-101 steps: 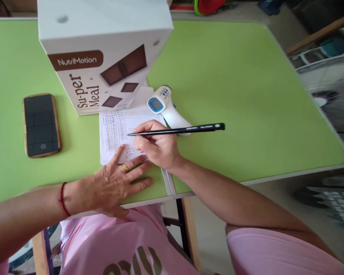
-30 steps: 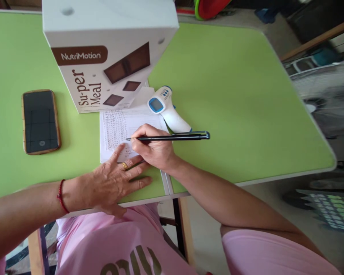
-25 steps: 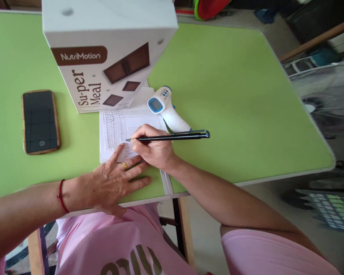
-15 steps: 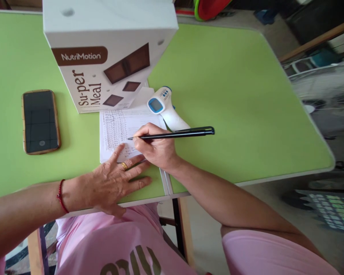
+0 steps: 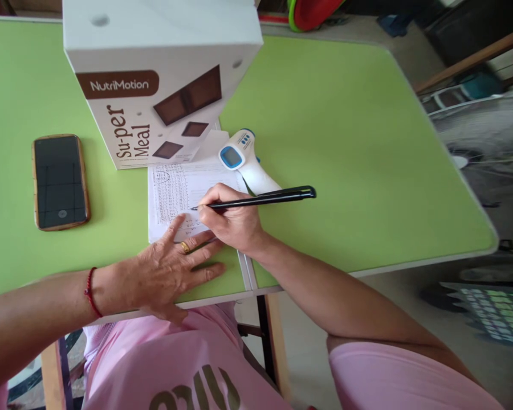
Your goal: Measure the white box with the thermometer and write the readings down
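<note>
My right hand (image 5: 233, 219) is closed around a black pen (image 5: 273, 197), its tip at the paper. Under it lies a white sheet of paper (image 5: 196, 176), its left part covered with rows of small handwriting and a circled patch near the top. My left hand (image 5: 175, 265) is spread flat, fingers apart, over the paper's lower edge and the table rim; it wears a gold ring and a red string bracelet. Part of the paper is hidden by my hands and by the white NutriMotion box (image 5: 137, 122). A white and blue infrared thermometer (image 5: 248, 162) lies just beyond my right hand.
On the left of the green table (image 5: 346, 142) lies a phone (image 5: 60, 182) in a brown-edged case. The tall box stands at the back, over the paper's far edge. Beyond the table's right edge stands a fan (image 5: 483, 142).
The pen's rear end has dipped slightly and shifted a little left, with its tip still at the paper. My left hand stays in place.
</note>
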Demonstrator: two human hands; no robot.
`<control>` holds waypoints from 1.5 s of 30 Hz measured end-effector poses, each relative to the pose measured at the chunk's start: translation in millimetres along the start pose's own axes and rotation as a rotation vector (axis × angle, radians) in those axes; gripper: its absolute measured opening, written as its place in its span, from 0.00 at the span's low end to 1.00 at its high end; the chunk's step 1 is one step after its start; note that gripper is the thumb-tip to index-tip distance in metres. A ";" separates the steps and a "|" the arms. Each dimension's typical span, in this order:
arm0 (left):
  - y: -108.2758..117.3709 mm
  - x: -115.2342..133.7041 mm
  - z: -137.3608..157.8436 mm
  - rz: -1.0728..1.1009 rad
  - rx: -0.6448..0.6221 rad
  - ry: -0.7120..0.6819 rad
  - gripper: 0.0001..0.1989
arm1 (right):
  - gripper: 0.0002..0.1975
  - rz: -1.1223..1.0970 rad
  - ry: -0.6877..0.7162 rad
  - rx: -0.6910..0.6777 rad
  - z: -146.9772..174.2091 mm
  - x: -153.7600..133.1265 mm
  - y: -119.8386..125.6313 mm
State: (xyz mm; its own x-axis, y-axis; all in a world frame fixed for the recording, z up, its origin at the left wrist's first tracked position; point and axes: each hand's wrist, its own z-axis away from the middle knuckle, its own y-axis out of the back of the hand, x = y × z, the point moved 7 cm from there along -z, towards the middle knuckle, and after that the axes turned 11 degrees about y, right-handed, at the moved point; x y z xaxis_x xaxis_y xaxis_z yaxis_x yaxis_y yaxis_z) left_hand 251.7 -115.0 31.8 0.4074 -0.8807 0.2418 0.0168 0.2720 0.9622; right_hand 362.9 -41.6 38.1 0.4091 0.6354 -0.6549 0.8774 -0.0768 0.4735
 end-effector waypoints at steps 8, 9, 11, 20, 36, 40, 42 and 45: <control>1.4 0.0 -0.3 0.006 0.017 0.009 0.44 | 0.07 0.014 -0.011 0.004 1.9 2.4 0.0; 1.4 0.0 -0.5 0.005 0.015 0.012 0.44 | 0.07 0.015 -0.012 0.002 1.8 2.4 -0.3; 1.0 0.0 -0.9 -0.001 -0.001 0.016 0.44 | 0.07 0.011 -0.009 0.008 1.5 2.0 -0.4; 0.5 -0.4 0.2 -0.002 -0.002 0.011 0.43 | 0.08 0.015 -0.005 -0.021 1.0 1.8 -1.4; 0.3 0.2 -1.2 0.001 -0.034 0.017 0.43 | 0.08 0.011 0.000 -0.011 1.5 1.6 -1.4; 1.2 -0.3 -1.0 0.001 -0.027 0.018 0.43 | 0.08 0.004 0.001 -0.013 0.8 0.6 -0.9; 1.6 -0.5 -1.1 0.006 -0.024 0.014 0.43 | 0.08 -0.005 0.007 -0.015 0.1 -0.1 -1.1; 1.4 -0.2 -1.1 0.014 -0.013 0.011 0.44 | 0.08 -0.013 0.012 -0.019 -0.4 0.1 -2.3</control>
State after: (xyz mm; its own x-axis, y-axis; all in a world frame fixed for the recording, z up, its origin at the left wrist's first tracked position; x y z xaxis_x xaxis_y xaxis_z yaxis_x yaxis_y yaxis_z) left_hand 252.7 -114.0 32.9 0.4174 -0.8727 0.2535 0.0229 0.2889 0.9571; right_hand 360.9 -41.0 37.2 0.3948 0.6453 -0.6540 0.8776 -0.0542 0.4763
